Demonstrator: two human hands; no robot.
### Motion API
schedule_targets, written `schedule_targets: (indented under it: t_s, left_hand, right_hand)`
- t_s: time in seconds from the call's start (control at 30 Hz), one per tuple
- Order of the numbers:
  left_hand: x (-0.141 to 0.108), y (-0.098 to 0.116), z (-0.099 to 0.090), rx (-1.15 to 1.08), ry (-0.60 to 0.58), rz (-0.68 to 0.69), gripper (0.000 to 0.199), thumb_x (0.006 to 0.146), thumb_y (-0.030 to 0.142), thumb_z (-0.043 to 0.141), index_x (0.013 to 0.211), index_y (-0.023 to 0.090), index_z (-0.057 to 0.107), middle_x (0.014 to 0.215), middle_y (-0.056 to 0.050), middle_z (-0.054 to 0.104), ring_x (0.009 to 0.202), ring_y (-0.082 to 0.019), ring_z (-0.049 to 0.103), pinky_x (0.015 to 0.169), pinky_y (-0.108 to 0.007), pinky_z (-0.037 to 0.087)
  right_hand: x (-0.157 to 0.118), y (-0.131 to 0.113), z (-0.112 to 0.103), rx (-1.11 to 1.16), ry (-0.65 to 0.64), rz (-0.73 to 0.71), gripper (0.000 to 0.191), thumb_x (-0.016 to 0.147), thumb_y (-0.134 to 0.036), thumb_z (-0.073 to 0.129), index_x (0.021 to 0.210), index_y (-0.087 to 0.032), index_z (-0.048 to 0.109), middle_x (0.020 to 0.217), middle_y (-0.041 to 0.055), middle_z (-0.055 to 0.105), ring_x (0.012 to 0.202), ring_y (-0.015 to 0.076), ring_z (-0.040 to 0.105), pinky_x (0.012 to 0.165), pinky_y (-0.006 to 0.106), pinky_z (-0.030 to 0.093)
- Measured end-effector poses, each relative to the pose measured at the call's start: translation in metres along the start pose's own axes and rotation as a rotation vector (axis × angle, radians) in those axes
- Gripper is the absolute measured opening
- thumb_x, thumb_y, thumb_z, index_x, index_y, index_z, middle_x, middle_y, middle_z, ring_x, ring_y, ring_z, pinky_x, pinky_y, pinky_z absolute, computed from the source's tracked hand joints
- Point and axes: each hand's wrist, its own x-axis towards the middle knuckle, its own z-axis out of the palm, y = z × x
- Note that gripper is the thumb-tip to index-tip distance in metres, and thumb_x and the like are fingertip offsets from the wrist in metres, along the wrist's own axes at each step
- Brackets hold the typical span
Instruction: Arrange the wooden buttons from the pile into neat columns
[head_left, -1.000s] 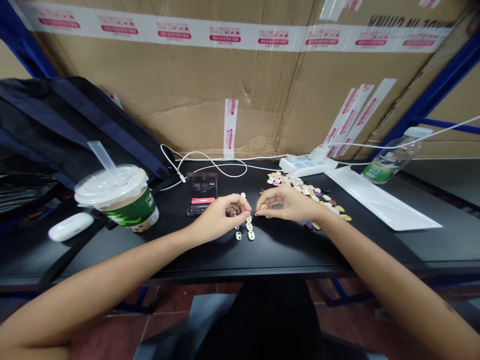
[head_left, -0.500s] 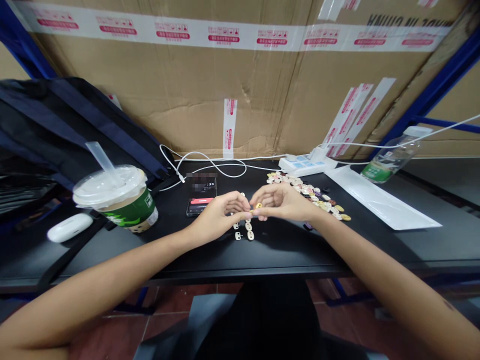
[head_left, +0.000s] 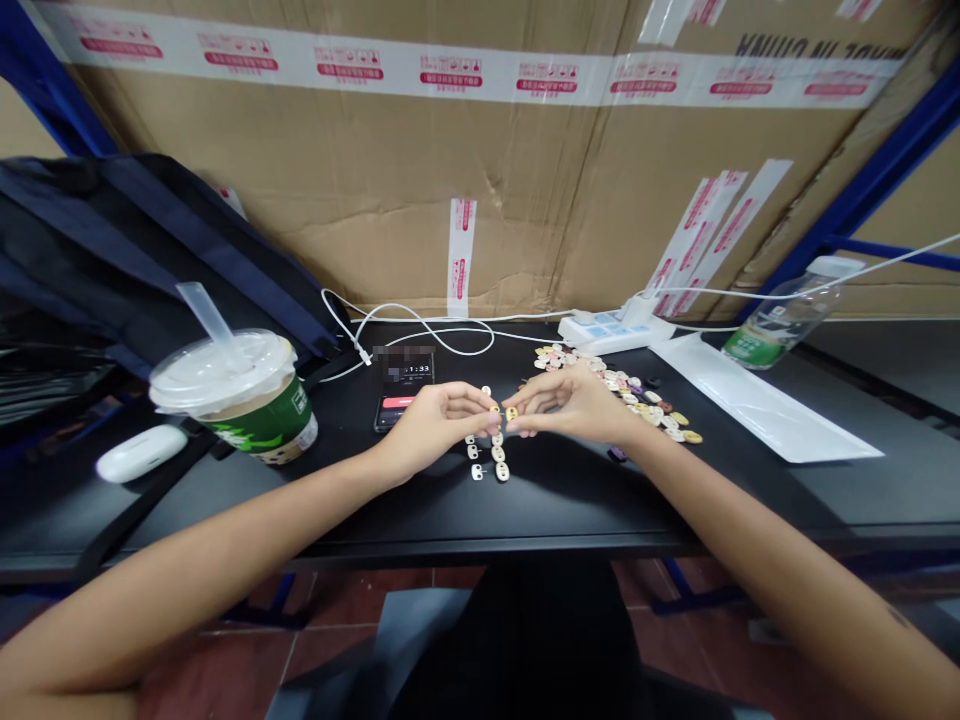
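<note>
My left hand [head_left: 448, 425] is pinched at the fingertips around a small yellow piece [head_left: 494, 409]. Facing it, my right hand [head_left: 568, 408] grips another small yellow piece [head_left: 511, 413] with dark marks between thumb and finger. A narrow gap separates the two pieces. Below the fingers, small pieces lie on the black table in two short columns: flat cream ones [head_left: 478, 472] with a thin pin at the side on the left, and rounded oval ones [head_left: 502, 471] on the right. My hands partly cover the upper part of both columns.
A pile of small coloured pieces [head_left: 600, 378] lies behind my right hand. A phone [head_left: 405, 385], a lidded drink cup [head_left: 259, 405] and a white case [head_left: 142, 453] are on the left. A power strip [head_left: 619, 330], a white tray [head_left: 757, 395] and a bottle [head_left: 780, 315] stand on the right.
The two yellow pieces, close together before, are now held slightly apart, one in each hand. Both hands stay in nearly the same place; the view has shifted slightly.
</note>
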Motion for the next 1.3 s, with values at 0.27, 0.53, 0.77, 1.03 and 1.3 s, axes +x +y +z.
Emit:
schedule_targets:
  t_s: [0.27, 0.53, 0.77, 1.03, 1.3]
  left_hand:
    - [-0.002, 0.004, 0.002, 0.011, -0.018, -0.007, 0.025, 0.077, 0.030, 0.081, 0.088, 0.011, 0.069, 0.081, -0.008, 0.077, 0.074, -0.016, 0.072, 0.078, -0.031, 0.058]
    - [-0.002, 0.004, 0.002, 0.001, -0.006, -0.014, 0.025, 0.077, 0.028, 0.081, 0.089, 0.010, 0.068, 0.078, -0.007, 0.076, 0.074, -0.017, 0.072, 0.076, -0.030, 0.057]
    - [-0.002, 0.003, 0.001, -0.005, 0.005, -0.003, 0.024, 0.078, 0.026, 0.080, 0.091, 0.011, 0.067, 0.080, -0.007, 0.076, 0.076, -0.017, 0.073, 0.076, -0.030, 0.057]
    - [-0.002, 0.003, 0.001, -0.001, -0.005, 0.003, 0.024, 0.078, 0.029, 0.079, 0.091, 0.011, 0.068, 0.081, -0.007, 0.076, 0.077, -0.017, 0.073, 0.079, -0.033, 0.058]
    - [-0.002, 0.003, 0.001, 0.010, -0.016, 0.002, 0.024, 0.079, 0.028, 0.079, 0.091, 0.011, 0.068, 0.078, -0.006, 0.075, 0.074, -0.016, 0.072, 0.077, -0.030, 0.057]
  right_hand:
    - [0.001, 0.003, 0.003, 0.024, -0.008, -0.035, 0.035, 0.070, -0.031, 0.086, 0.100, -0.014, 0.077, 0.079, 0.0074, 0.078, 0.069, 0.0174, 0.075, 0.070, 0.029, 0.063]
    - [0.000, -0.002, 0.001, -0.035, -0.013, -0.031, 0.039, 0.072, -0.036, 0.084, 0.103, -0.014, 0.077, 0.083, 0.0078, 0.078, 0.073, 0.0183, 0.074, 0.074, 0.032, 0.064]
    - [-0.001, -0.004, 0.000, -0.073, -0.028, -0.069, 0.039, 0.073, -0.037, 0.083, 0.105, -0.015, 0.078, 0.079, 0.0073, 0.076, 0.067, 0.0169, 0.072, 0.069, 0.031, 0.063]
    - [-0.001, -0.010, 0.001, -0.103, -0.004, -0.083, 0.035, 0.074, -0.038, 0.082, 0.102, -0.016, 0.079, 0.081, 0.0063, 0.074, 0.066, 0.0155, 0.070, 0.067, 0.030, 0.062]
    - [-0.001, -0.008, -0.001, -0.131, -0.009, -0.100, 0.034, 0.075, -0.037, 0.081, 0.103, -0.017, 0.079, 0.083, 0.0062, 0.074, 0.072, 0.0162, 0.071, 0.073, 0.030, 0.062]
